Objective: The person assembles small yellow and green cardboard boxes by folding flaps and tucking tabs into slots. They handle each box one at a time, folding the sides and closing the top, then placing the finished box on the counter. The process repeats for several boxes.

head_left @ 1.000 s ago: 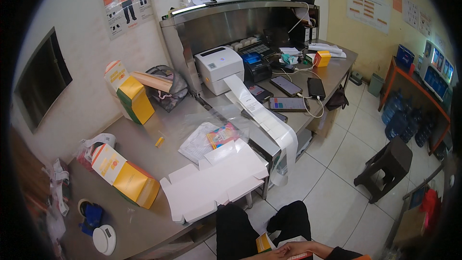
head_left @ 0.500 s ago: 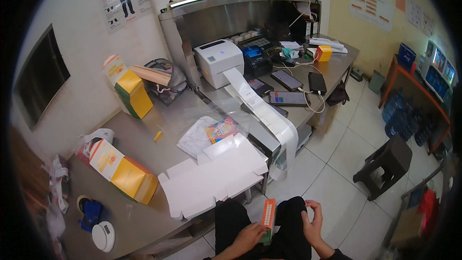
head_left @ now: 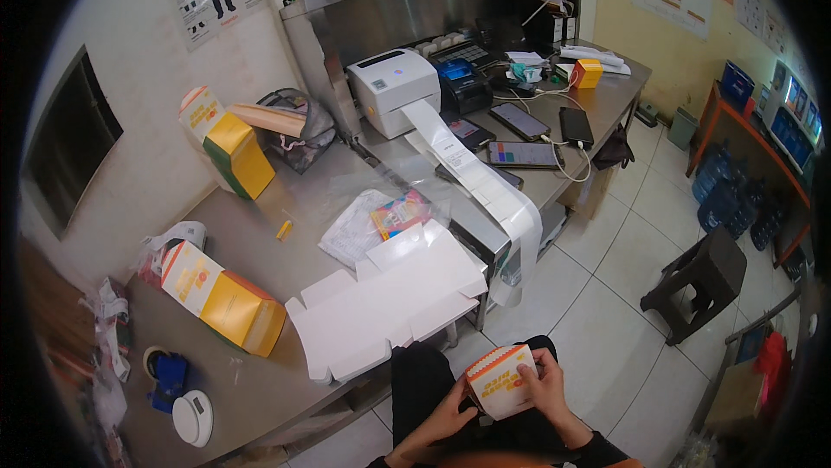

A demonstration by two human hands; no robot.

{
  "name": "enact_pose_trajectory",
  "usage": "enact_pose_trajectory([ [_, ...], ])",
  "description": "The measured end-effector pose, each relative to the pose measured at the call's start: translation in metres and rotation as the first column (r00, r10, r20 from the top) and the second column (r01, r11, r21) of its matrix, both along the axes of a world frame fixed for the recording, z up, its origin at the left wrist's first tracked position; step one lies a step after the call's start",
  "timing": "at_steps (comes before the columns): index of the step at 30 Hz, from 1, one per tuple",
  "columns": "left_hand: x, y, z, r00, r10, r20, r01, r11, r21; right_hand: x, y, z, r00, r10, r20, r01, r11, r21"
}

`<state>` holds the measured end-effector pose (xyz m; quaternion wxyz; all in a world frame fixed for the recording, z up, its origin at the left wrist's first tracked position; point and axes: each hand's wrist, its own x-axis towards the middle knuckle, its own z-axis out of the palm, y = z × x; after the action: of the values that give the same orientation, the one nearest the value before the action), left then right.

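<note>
A small white, yellow and orange carton [head_left: 500, 388] is held over my lap, its white printed face tilted up toward me. My left hand [head_left: 448, 419] grips its left side, the thumb along the lower edge and the other fingers partly hidden. My right hand [head_left: 547, 388] is closed on its right side, with the thumb lying on the white face. Nearest to it on the steel table lies a flat, unfolded white cardboard box blank [head_left: 394, 316]. Farther left, a folded yellow and white carton [head_left: 238, 312] lies on its side.
Another yellow carton [head_left: 245, 165] leans by the wall. A white label printer [head_left: 394, 94] trails a long paper strip [head_left: 511, 208] over the table edge. Phones [head_left: 524, 154] with cables lie behind it. A tape dispenser [head_left: 169, 381] and white scale [head_left: 192, 419] sit at left; a dark stool [head_left: 697, 286] stands right.
The carton has turned from its narrow, orange-edged side to its broad white face. My right hand, open and apart before, has come in and taken hold of it.
</note>
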<state>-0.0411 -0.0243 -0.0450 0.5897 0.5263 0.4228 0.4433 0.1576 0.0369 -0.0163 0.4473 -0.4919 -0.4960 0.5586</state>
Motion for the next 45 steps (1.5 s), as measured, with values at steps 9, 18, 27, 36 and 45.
enact_pose_trajectory([
  [9, -0.008, 0.018, 0.042, 0.914, 0.184, -0.362, -0.224, 0.972, -0.073, -0.006, -0.013, 0.014, 0.978, 0.164, 0.131, -0.161, 0.986, -0.036],
  [18, -0.015, 0.014, 0.044, 0.974, 0.200, -0.103, -0.209, 0.974, -0.082, 0.004, -0.008, 0.031, 0.941, 0.334, 0.052, -0.322, 0.933, -0.158],
  [27, -0.017, 0.008, 0.081, 0.965, 0.039, -0.261, -0.019, 0.997, 0.078, -0.017, -0.024, 0.066, 0.889, 0.207, 0.409, -0.282, 0.950, 0.133],
  [36, -0.034, 0.011, 0.107, 0.967, 0.199, -0.161, -0.152, 0.952, 0.267, -0.043, -0.008, 0.083, 0.944, 0.199, 0.262, -0.287, 0.887, 0.362],
  [45, -0.050, -0.003, 0.147, 0.786, 0.610, 0.096, -0.617, 0.782, 0.085, -0.074, 0.016, 0.111, 0.903, 0.427, 0.041, -0.426, 0.883, 0.199],
])
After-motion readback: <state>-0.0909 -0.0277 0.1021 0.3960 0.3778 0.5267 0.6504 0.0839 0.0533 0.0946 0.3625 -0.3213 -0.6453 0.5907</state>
